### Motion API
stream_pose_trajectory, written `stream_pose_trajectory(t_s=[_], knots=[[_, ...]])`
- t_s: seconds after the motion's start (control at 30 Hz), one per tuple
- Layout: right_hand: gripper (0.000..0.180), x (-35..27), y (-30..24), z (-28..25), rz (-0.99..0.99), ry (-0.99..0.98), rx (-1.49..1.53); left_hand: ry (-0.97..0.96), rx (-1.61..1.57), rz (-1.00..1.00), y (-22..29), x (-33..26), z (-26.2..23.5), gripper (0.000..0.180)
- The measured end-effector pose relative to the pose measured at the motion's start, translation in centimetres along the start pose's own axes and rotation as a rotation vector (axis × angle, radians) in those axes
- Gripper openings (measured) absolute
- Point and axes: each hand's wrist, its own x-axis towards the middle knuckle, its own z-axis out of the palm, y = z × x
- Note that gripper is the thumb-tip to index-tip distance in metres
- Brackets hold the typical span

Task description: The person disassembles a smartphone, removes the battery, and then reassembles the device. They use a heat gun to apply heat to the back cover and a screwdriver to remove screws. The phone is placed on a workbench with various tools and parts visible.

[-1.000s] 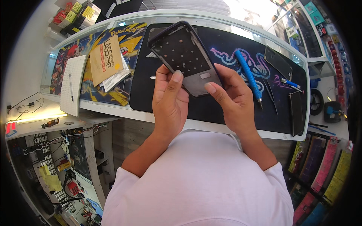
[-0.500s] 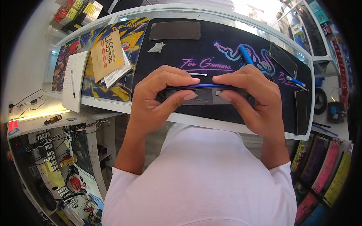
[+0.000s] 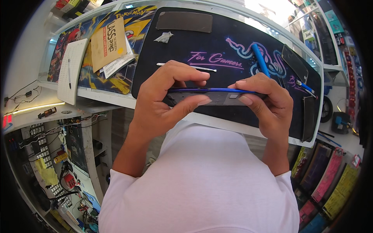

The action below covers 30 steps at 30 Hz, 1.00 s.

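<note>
two hands are sharing one phone frame (image 3: 220, 97), which is hovering over the surface (image 3: 221, 120) near its six o'clock edge. its long axis is running from nine o'clock to three, its blue rim showing toward twelve and its grey inner face toward six. the left hand (image 3: 156, 93) is closing its grip around the nine o'clock end, thumb lying along the face, fingertips curling beyond the rim; the right hand (image 3: 272, 97) is clamping the three o'clock end between thumb and fingers. neither is sitting nearer: the frame is bridging both.

as for writing, the black mat (image 3: 229, 31) is bearing pink script at twelve o'clock from the frame. a brown envelope (image 3: 107, 50) at ten is carrying large dark lettering and a reddish line, and the colourful mat (image 3: 124, 83) under it is showing yellow lettering along its far edge.
</note>
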Motion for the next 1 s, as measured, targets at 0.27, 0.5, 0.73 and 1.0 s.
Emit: stream_pose_trajectory(t_s=[0.27, 0.5, 0.73, 1.0], knots=[[0.022, -0.4, -0.4, -0.8, -0.126, 0.013, 0.041, 0.043, -0.106, 0.217, -1.1, -1.3, -1.2, 0.026], [0.022, -0.2, 2.5, -0.3, 0.021, 0.065, 0.146, 0.132, -0.2, 0.104, -2.7, -0.7, 0.0, 0.019], [0.022, -0.2, 2.3, -0.1, 0.054, 0.106, 0.149, 0.121, -0.118, 0.152, -3.2, -1.1, -0.6, 0.023], [0.028, -0.3, 0.8, 1.5, 0.13, 0.176, 0.372, 0.087, -0.528, -0.065, -3.1, -0.5, 0.7, 0.029]])
